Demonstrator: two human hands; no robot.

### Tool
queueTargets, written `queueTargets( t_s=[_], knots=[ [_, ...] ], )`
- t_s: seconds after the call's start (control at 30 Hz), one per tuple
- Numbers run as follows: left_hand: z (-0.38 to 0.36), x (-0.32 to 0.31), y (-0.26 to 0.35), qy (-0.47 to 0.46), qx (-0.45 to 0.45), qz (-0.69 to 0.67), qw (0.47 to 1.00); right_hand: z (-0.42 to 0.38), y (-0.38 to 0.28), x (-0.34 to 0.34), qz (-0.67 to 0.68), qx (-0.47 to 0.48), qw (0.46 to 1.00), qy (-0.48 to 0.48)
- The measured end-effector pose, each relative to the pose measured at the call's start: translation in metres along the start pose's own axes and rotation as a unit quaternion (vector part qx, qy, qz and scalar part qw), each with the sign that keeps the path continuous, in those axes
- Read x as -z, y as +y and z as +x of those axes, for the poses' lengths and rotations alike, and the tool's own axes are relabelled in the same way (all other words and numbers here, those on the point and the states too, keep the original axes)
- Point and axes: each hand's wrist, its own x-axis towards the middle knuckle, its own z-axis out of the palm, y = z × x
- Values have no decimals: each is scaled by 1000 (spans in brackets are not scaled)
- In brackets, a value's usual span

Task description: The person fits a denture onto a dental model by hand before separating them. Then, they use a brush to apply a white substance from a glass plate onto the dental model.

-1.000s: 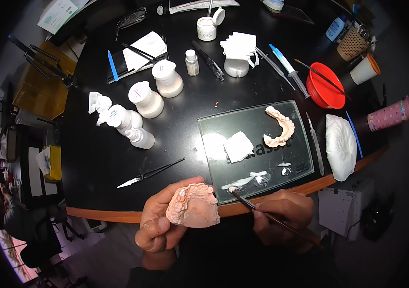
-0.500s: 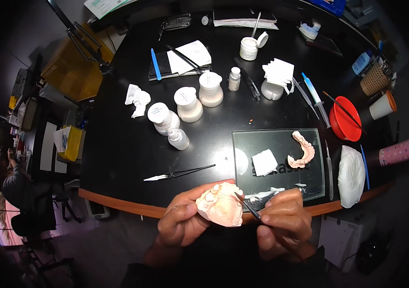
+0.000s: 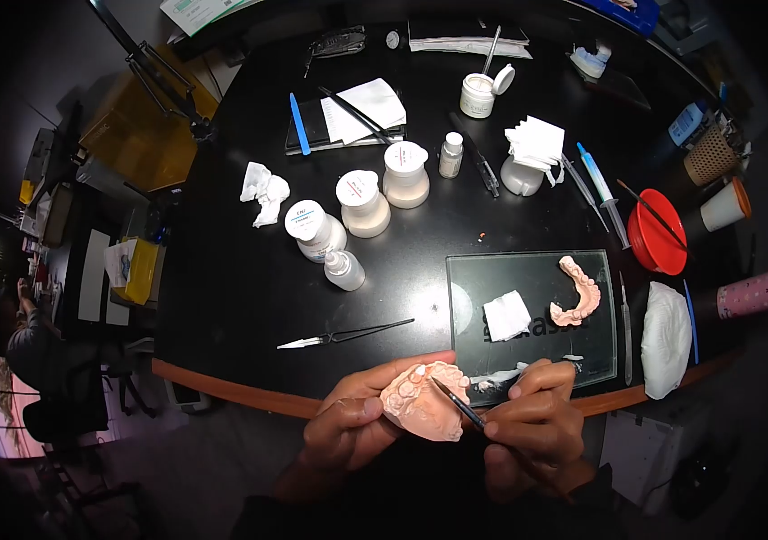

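Observation:
My left hand [image 3: 345, 423] is closed around a pinkish plaster dental model [image 3: 424, 414], held near the table's front edge with its row of teeth facing up. One tooth at its upper edge looks whiter than the others. Between the fingers of my right hand [image 3: 535, 423] is a thin dark brush [image 3: 463, 405], its fine tip right at the model's teeth. Just beyond the hands lies a glass slab [image 3: 537, 355] with smears of white paste [image 3: 498, 374], a folded white tissue [image 3: 506, 316] and a horseshoe-shaped plaster arch [image 3: 579, 292].
Several powder jars [image 3: 364, 207] and a small dropper bottle [image 3: 343, 270] stand left of the slab. Tweezers [image 3: 348, 333] lie nearer the edge. To the right are a red bowl [image 3: 656, 236], a syringe [image 3: 602, 193] and a white cloth pad [image 3: 666, 340]. A person [image 3: 37, 342] sits far left.
The model has turned slightly in my left hand. My right hand has shifted the brush tip a little left along the teeth. The whole view has moved slightly.

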Motion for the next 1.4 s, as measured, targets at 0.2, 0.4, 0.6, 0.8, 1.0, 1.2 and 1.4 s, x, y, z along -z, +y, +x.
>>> queueTargets(
  t_s=[0.2,0.4,0.6,0.8,1.0,1.2,1.4],
  knots=[
    [0,-1,1,-3,-3,24,1000,-5,-1,-1,-34,7,999,-11],
    [0,-1,1,-9,-5,28,1000,-7,1,-3,-44,14,999,-5],
    [0,1,0,-15,-8,18,1000,-6,-1,-1,-42,2,999,-4],
    [-1,3,-4,0,-37,28,999,-14,-5,19,-67,-14,997,46],
    [-2,5,-7,4,-78,26,997,-37,-3,39,-103,-41,993,42],
    [-2,10,-10,5,-93,46,995,-41,-1,38,-131,-10,991,-13],
    [-1,8,-11,12,-101,42,994,-42,-2,40,-163,9,985,-56]
  ],
)
